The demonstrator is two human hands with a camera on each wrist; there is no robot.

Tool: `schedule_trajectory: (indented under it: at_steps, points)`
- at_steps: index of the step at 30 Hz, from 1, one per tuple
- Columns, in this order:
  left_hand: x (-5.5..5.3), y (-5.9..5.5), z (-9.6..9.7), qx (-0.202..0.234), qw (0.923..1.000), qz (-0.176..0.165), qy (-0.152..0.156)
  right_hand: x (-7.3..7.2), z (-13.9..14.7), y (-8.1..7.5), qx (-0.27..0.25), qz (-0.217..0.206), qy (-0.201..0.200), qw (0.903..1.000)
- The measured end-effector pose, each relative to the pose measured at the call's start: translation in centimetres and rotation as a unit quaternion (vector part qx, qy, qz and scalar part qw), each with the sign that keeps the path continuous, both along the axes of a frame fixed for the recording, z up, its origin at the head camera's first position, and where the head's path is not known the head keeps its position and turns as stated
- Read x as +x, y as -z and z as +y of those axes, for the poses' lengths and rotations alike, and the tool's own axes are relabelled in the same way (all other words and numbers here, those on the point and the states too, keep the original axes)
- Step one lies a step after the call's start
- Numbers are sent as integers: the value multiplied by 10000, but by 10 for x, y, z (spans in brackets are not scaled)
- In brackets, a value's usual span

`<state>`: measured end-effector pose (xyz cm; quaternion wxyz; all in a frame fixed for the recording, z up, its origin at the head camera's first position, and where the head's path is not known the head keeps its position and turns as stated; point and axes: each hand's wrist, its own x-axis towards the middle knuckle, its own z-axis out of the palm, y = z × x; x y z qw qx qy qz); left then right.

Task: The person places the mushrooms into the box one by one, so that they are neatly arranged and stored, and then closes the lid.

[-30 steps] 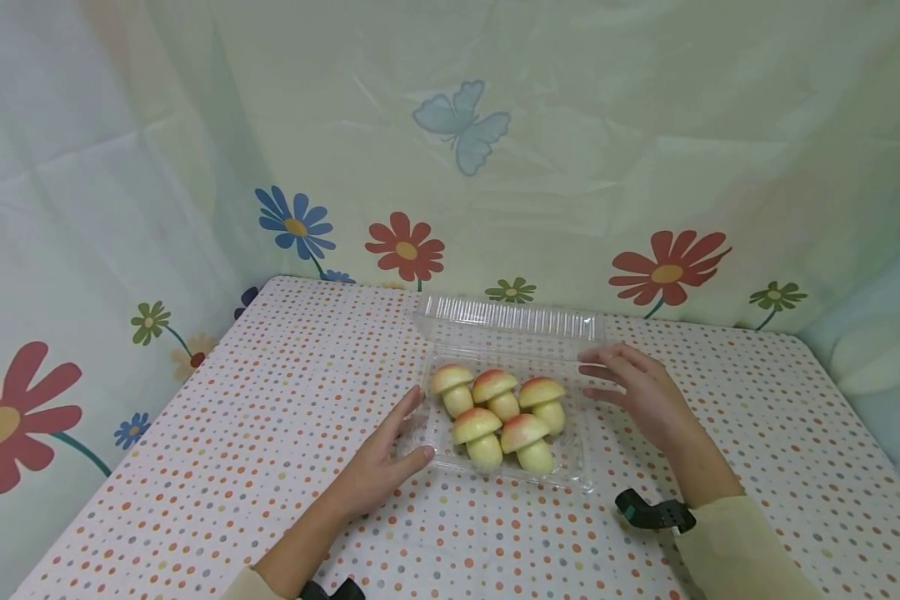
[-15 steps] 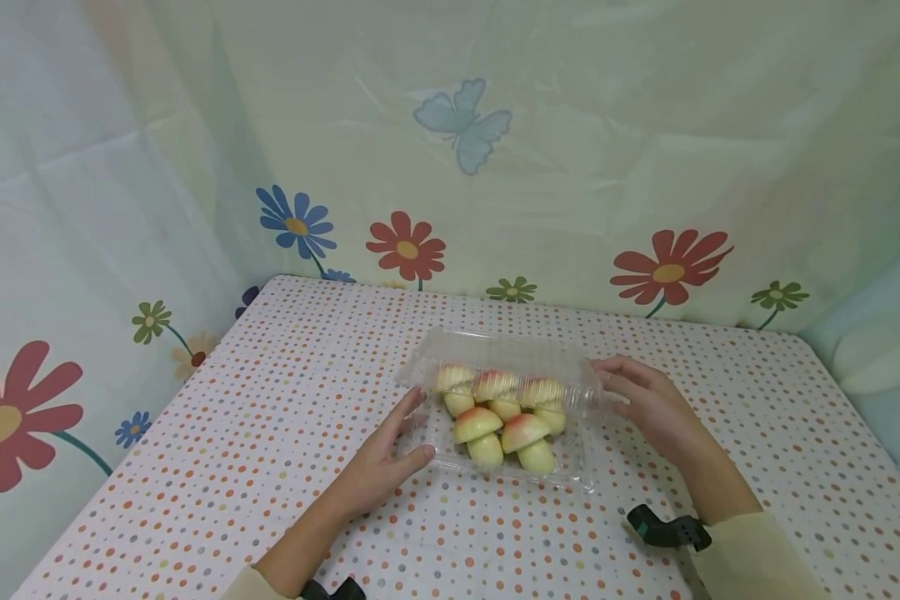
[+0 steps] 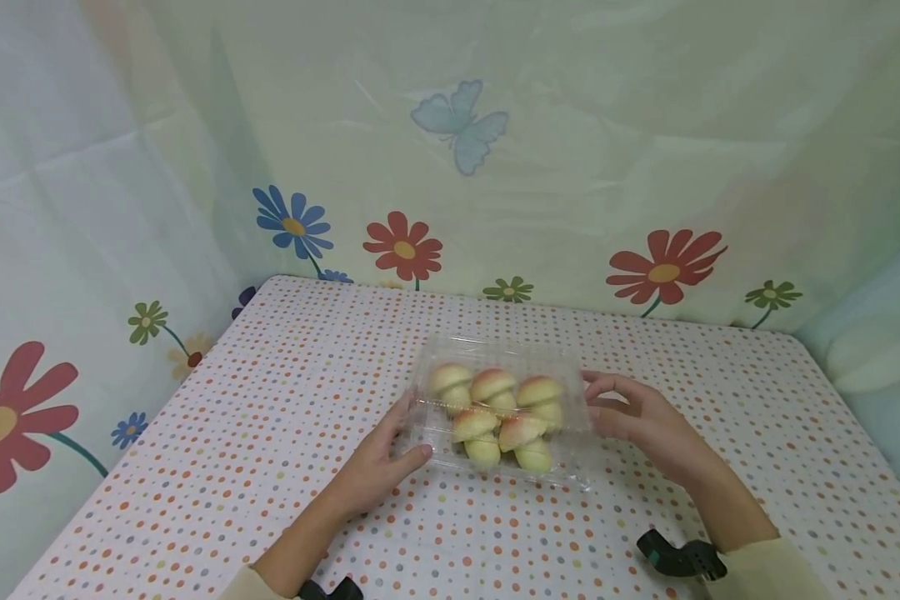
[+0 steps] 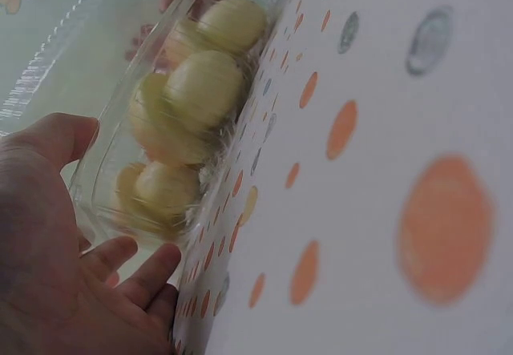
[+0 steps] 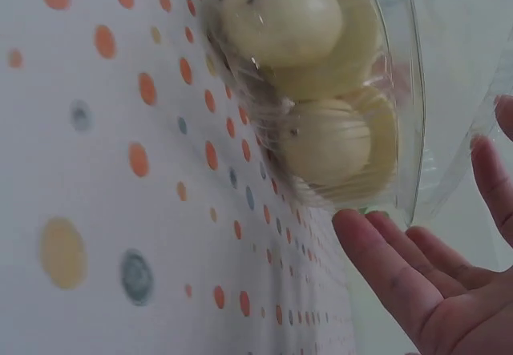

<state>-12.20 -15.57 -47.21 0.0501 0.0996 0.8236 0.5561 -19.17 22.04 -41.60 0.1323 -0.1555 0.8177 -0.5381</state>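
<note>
A clear plastic clamshell box (image 3: 562, 467) holds several mushroom-shaped, pale yellow-green pieces (image 3: 483, 450) with reddish caps. Its hinged transparent lid (image 3: 506, 354) slants over them, the front part still raised in the wrist views. My left hand (image 3: 378, 458) rests at the box's left side, thumb by the rim, other fingers fairly straight along the side. My right hand (image 3: 641, 421) is at the lid's right edge. In the right wrist view its thumb and index finger pinch that edge, while the remaining fingers (image 5: 393, 275) reach toward the box's end.
A white dotted cloth covers the table (image 3: 270, 400). Behind it hangs a pale backdrop (image 3: 555, 183) with printed flowers and a butterfly. A black wrist mount (image 3: 678, 557) sits by the right forearm, another (image 3: 333, 590) by the left.
The lid has swung from standing back behind the box forward and down over the mushroom-shaped pieces. My right hand moved with it, slightly toward me. My left hand stayed in place.
</note>
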Motion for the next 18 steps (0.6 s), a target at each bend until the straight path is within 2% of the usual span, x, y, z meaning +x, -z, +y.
schedule_trajectory:
  at_steps: [6, 11, 18]
  points:
    - [0, 1, 2, 75, 9999, 23, -98, 11, 1, -1, 96, -260, -93, 9996]
    - [2, 1, 4, 62, 9995, 86, -310, 21, 2, 2, -85, -464, -295, 9984]
    - [2, -2, 3, -22, 9985, 214, -505, 28, 1, 6, -168, -645, -317, 9973]
